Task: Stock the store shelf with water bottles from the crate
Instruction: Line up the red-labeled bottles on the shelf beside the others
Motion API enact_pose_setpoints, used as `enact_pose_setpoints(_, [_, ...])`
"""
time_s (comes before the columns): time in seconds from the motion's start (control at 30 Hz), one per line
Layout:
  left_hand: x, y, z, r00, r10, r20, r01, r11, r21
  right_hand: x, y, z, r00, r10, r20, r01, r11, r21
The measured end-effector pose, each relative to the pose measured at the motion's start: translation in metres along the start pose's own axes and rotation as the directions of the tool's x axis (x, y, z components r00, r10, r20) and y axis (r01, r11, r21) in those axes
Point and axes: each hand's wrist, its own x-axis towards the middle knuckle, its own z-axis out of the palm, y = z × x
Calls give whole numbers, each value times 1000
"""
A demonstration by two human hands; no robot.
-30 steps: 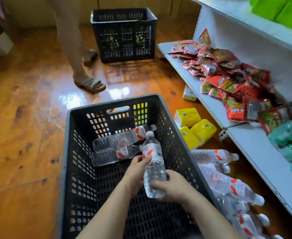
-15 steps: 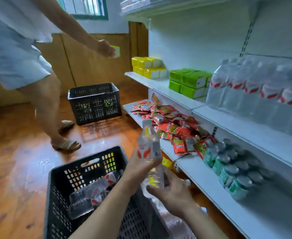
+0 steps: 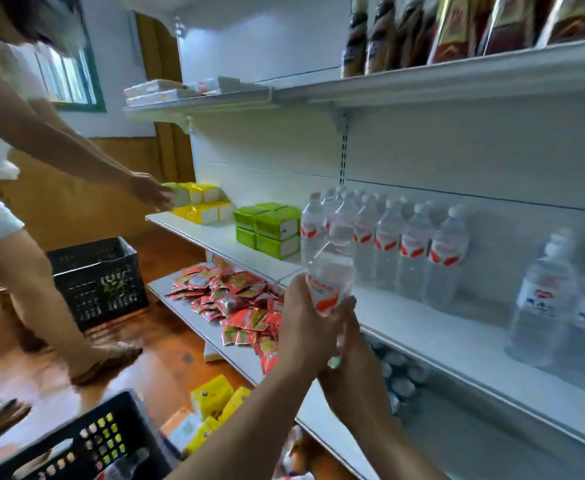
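Both hands on one water bottle [image 3: 331, 271] at shelf [image 3: 457, 344] front edge: left hand [image 3: 305, 323] grips label, right hand [image 3: 348, 344] cups underneath, btl upright

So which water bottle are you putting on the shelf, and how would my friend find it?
Look at the white middle shelf, where a row of standing water bottles with red labels is lined up. Just in front of its left end, the left hand and right hand hold one bottle. It is the only one tilted, off the shelf and held.
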Motion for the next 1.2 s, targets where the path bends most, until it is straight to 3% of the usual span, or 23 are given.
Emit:
enact_pose_setpoints(0.27, [71, -26, 35, 981, -21, 194, 19, 1000, 13, 81, 41, 15, 995, 49, -92, -57, 995, -82])
enact_pose_setpoints(0.5, [152, -80, 43, 949, 38, 312, -45, 999, 15, 163, 84, 48, 991, -45, -129, 20, 982, -186])
enact_pose_setpoints(0.73, [217, -127, 59, 968, 0, 252, -17, 998, 66, 221, 113, 81, 978, 30, -204, -49, 995, -91])
enact_pose_setpoints(0.9, [252, -156, 77, 960, -11, 279, 3, 1000, 29, 246, 125, 93, 970, 18, -241, -71, 975, -211])
enact_pose_setpoints(1.07, [274, -173, 82, 947, 25, 321, -68, 990, 124, 263, 129, 103, 960, 32, -279, -123, 940, -317])
enact_pose_setpoints(1.2, [267, -177, 83, 934, 78, 349, -113, 990, 80, 268, 134, 112, 944, 0, -329, -139, 907, -398])
